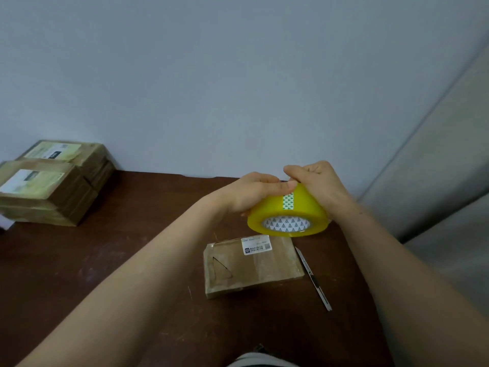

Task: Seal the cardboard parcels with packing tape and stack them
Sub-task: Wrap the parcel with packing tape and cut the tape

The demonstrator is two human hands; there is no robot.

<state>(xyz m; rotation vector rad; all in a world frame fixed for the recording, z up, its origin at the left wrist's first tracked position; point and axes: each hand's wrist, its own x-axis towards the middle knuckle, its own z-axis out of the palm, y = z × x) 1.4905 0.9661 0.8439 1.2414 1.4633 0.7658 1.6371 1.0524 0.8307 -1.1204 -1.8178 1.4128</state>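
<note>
The left hand (254, 193) and right hand (320, 186) grip the packing tape roll (288, 213) above a cardboard parcel (254, 268) on the surface (132, 260). At ten o'clock other parcels (53, 184) sit stacked; this one likely awaits sealing.

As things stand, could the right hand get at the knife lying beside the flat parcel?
Probably yes. The knife lies uncovered on the table right of the parcel, below the right hand. But that hand's grip is on the tape roll, so it must let go first.
</note>
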